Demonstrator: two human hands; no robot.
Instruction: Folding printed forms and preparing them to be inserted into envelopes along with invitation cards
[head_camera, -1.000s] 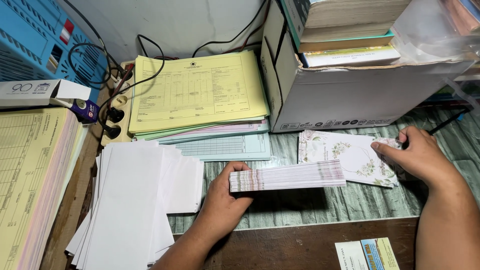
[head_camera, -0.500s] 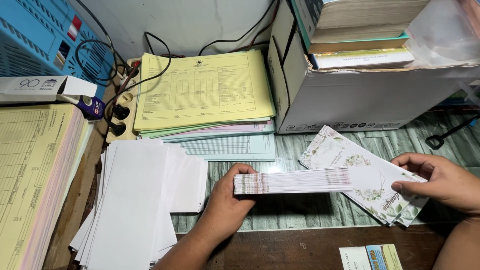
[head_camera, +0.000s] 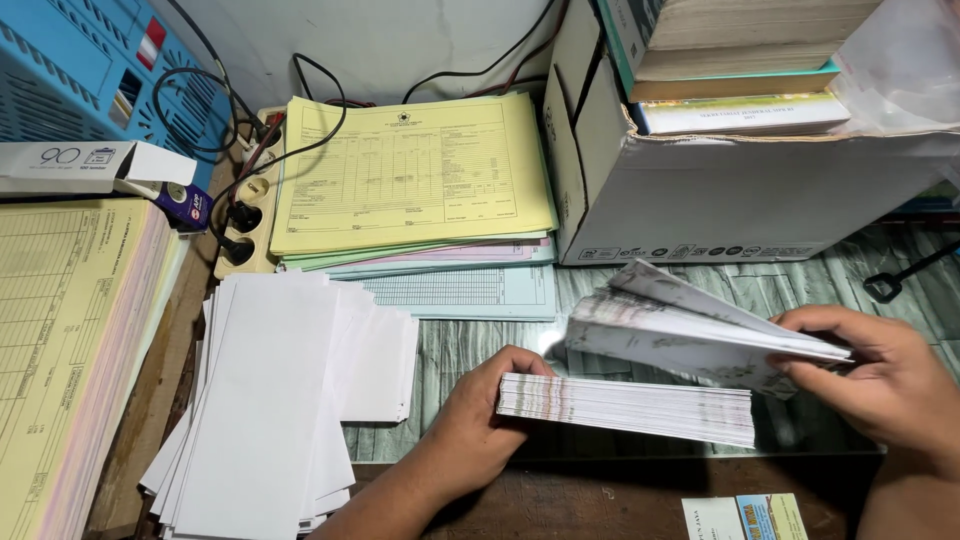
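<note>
Cards (head_camera: 630, 408) stacked lengthwise left-right; left hand (head_camera: 480, 425) grips their end, right hand (head_camera: 880, 385) apparently pinches lifted ones.

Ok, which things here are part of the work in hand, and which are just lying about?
In hand:
- left hand steadying the card stack
- right hand holding a few lifted cards over the stack

Lying about:
- white envelopes
- yellow forms
- cardboard box with books
- power strip
- ledger pad
</note>
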